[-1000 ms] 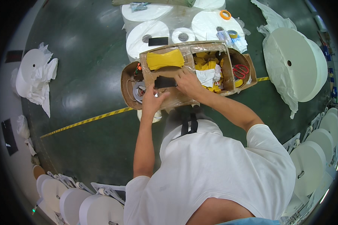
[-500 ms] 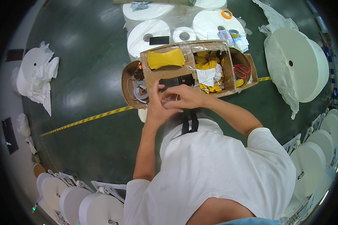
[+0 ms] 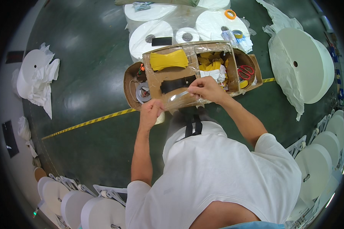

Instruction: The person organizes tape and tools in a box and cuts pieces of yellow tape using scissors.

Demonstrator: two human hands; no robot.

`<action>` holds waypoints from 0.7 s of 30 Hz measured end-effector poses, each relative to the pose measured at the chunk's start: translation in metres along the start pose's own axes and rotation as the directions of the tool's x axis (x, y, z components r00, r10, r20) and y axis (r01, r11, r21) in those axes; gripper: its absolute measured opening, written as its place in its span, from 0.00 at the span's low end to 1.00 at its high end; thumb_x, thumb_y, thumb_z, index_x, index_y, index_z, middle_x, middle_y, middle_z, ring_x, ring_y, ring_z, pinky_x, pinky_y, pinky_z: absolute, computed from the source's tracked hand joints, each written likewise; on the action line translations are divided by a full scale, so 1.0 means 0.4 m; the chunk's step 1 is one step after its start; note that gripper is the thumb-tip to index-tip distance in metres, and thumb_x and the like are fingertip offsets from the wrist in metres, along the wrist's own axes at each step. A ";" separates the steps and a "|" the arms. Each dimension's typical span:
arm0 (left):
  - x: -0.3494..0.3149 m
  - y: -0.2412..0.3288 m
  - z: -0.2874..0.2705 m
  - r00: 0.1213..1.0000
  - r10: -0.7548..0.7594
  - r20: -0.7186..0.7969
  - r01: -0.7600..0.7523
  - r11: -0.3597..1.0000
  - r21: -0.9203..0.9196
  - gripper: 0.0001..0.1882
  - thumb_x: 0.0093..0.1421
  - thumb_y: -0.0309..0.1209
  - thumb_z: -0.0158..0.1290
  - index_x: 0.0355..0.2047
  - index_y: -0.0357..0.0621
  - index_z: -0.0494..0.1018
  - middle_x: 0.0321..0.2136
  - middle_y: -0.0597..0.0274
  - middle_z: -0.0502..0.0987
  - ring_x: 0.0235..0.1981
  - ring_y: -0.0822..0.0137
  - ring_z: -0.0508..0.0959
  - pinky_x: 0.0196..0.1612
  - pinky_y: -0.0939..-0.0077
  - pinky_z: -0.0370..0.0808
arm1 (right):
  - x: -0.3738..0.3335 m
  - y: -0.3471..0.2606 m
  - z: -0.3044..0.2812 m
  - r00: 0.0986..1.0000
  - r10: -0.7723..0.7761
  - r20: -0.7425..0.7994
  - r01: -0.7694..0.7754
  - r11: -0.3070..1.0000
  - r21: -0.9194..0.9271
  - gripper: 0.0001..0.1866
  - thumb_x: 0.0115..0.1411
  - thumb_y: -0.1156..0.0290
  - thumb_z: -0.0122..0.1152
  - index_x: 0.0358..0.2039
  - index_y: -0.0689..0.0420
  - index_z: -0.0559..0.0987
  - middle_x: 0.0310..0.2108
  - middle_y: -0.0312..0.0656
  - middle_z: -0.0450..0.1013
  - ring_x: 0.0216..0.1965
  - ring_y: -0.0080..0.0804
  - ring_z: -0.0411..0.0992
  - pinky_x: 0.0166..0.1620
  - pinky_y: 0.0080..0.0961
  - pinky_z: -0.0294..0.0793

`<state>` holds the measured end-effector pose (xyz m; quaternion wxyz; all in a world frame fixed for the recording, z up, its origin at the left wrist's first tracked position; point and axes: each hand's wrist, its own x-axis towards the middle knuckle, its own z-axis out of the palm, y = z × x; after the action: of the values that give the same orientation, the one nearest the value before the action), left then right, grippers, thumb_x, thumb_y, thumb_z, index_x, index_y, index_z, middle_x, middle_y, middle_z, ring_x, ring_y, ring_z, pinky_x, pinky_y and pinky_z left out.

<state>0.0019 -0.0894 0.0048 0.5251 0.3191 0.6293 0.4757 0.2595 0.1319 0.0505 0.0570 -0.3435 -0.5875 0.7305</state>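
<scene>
Both hands grip one clear tape strip [image 3: 178, 95] — left hand [image 3: 151, 110] low, right hand [image 3: 204, 88] higher — over a cardboard box [image 3: 156, 82] holding yellow strips [image 3: 168, 60], red scissors [image 3: 245, 71].

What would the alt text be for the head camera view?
Seen from above, a person in a white shirt stretches a strip of clear tape between the left hand and right hand, over a cardboard box of yellow and black pieces and red scissors. Big white rolls stand on the dark green floor.
</scene>
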 end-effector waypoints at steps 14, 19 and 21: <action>0.069 0.052 0.094 0.989 -0.007 -0.148 0.008 1.000 0.008 0.15 0.74 0.37 0.63 0.38 0.35 0.84 0.26 0.66 0.82 0.20 0.79 0.72 0.25 0.82 0.66 | 0.053 0.044 0.034 0.998 -0.063 0.026 0.062 0.998 0.021 0.10 0.73 0.66 0.68 0.41 0.61 0.85 0.28 0.33 0.81 0.27 0.15 0.76 0.27 0.19 0.71; 0.170 0.038 0.132 0.910 0.313 -0.271 -0.014 0.678 0.735 0.17 0.66 0.42 0.67 0.31 0.40 0.85 0.23 0.51 0.84 0.25 0.49 0.84 0.30 0.58 0.78 | 0.140 0.106 0.069 0.831 -0.523 -0.192 0.161 0.555 -0.817 0.14 0.66 0.63 0.72 0.35 0.62 0.83 0.28 0.51 0.82 0.28 0.48 0.83 0.33 0.46 0.80; 0.192 0.025 0.157 0.902 0.325 -0.284 0.043 0.587 0.808 0.17 0.65 0.45 0.68 0.30 0.42 0.85 0.26 0.47 0.84 0.28 0.41 0.84 0.32 0.52 0.80 | 0.167 0.147 0.070 0.850 -0.479 -0.218 0.073 0.518 -0.852 0.15 0.64 0.62 0.73 0.33 0.62 0.83 0.28 0.55 0.82 0.30 0.56 0.82 0.35 0.51 0.80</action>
<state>0.0427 -0.0001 -0.0129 0.1441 0.4645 0.8403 0.2396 0.2116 0.1236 -0.0293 0.1373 -0.3797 -0.8773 0.2594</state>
